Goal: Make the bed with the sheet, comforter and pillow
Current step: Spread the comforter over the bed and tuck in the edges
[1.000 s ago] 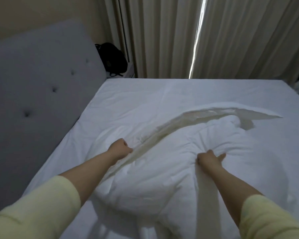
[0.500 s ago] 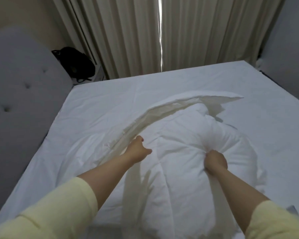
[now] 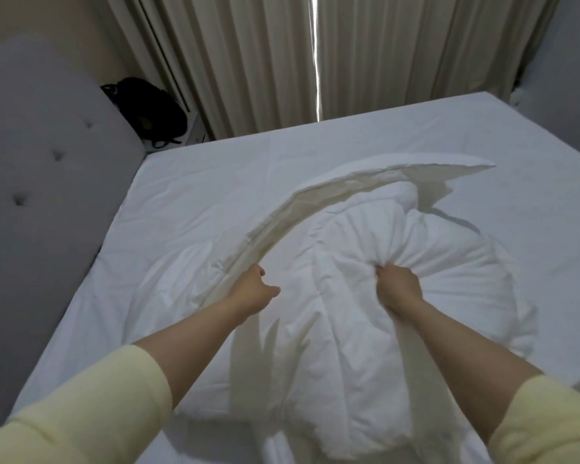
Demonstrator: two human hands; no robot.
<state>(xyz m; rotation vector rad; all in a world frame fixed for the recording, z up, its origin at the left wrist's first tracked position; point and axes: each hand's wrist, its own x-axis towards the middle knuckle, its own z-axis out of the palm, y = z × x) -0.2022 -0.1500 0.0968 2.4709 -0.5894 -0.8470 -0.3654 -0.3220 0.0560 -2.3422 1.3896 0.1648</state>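
White comforter (image 3: 365, 296) is bunched in a heap on the sheet (image 3: 215, 189), near the middle of the bed. A fistful of its padding is gripped by the right hand (image 3: 397, 288), fingers curled tight, folds radiating from the fist; the bulk is spread beyond and to the right of it. The comforter's raised edge is pinched by the left hand (image 3: 252, 291), with the fabric arcing up and away. Grey headboard (image 3: 41, 182) at left, curtains (image 3: 315, 55) behind

matt white cloth comforter (image 3: 365, 296), smooth sheet (image 3: 231, 182), grey tufted fabric headboard (image 3: 41, 182).
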